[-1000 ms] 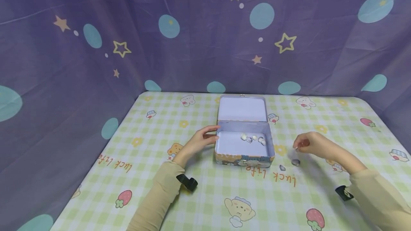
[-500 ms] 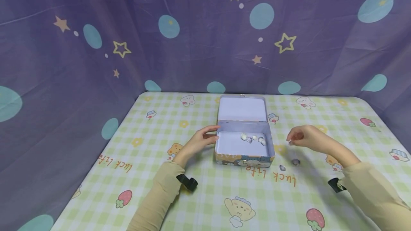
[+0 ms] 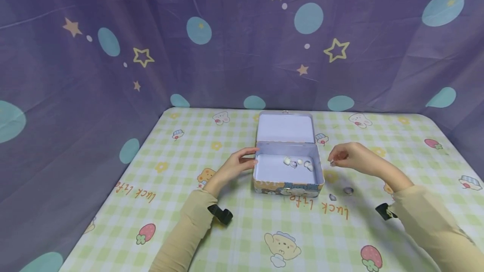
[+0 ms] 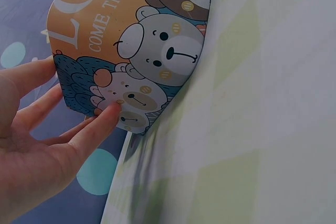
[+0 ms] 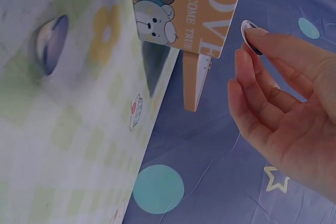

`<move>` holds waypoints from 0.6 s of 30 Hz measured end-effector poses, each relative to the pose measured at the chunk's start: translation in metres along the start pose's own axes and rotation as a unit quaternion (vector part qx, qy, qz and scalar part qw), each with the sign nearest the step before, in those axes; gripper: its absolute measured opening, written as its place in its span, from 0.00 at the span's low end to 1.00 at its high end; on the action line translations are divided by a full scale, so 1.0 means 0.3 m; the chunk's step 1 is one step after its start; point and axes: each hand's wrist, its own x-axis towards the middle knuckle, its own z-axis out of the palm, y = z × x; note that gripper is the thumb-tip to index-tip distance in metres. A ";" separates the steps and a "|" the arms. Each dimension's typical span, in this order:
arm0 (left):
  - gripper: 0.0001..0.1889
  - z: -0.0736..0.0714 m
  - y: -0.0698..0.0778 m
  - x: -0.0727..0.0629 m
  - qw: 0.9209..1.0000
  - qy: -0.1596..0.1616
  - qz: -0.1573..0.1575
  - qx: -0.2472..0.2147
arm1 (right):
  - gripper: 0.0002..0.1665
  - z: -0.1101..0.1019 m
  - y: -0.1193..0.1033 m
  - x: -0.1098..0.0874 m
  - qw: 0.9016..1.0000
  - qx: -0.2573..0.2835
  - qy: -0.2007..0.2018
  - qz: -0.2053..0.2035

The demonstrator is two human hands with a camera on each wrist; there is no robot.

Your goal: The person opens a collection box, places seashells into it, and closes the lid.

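A hinged tin box point(image 3: 287, 189) with a bear print stands on the table, its lid point(image 3: 286, 128) tipped back. Several small shells point(image 3: 287, 161) lie inside, toward the right and back. My left hand point(image 3: 231, 168) rests extended fingertips against the box's left side; in the left wrist view the fingers touch the printed wall point(image 4: 163, 40) and its edge. My right hand point(image 3: 359, 159) is raised right of the box, pinching a small seashell point(image 5: 254, 37) between thumb and fingertips. Below that hand, a rounded dark shell point(image 3: 348, 191) and a smaller grey one point(image 3: 332, 197) lie on the cloth.
A green-checked tablecloth point(image 3: 170, 198) with cartoon prints covers the table. Behind and to the left hangs a purple curtain point(image 3: 242, 53) with stars and teal spots. Black straps with wrist cameras point(image 3: 220, 214) sit on both sleeves.
My right hand has moved left and farther up over the table toward the box, carrying the pinched seashell. My left hand and the box have stayed in place.
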 end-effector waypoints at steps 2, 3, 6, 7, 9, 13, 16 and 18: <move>0.24 -0.001 0.000 0.001 1.000 0.001 -0.001 0.001 | 0.03 0.001 -0.007 0.007 1.000 0.003 -0.002 -0.001; 0.24 -0.001 -0.001 0.001 1.000 0.001 -0.002 0.002 | 0.04 0.002 -0.011 0.010 1.000 0.003 -0.003 0.000; 0.24 -0.003 -0.002 0.002 1.000 0.001 -0.001 0.003 | 0.04 0.004 -0.024 0.022 1.000 0.004 -0.003 0.000; 0.24 -0.003 -0.002 0.002 1.000 0.001 0.000 0.004 | 0.03 0.005 -0.028 0.025 1.000 0.003 -0.003 -0.002; 0.24 -0.003 -0.002 0.002 1.000 0.001 0.000 0.004 | 0.03 0.006 -0.037 0.032 1.000 0.003 -0.001 -0.005; 0.24 -0.002 0.000 0.001 1.000 0.001 0.001 0.003 | 0.03 0.010 -0.054 0.046 1.000 0.005 -0.001 -0.016; 0.24 -0.001 0.003 0.001 1.000 0.000 -0.001 0.003 | 0.04 0.016 -0.063 0.056 1.000 0.011 -0.004 -0.018; 0.24 0.000 0.002 0.000 1.000 -0.001 -0.001 0.004 | 0.04 0.021 -0.066 0.063 1.000 0.017 -0.007 -0.019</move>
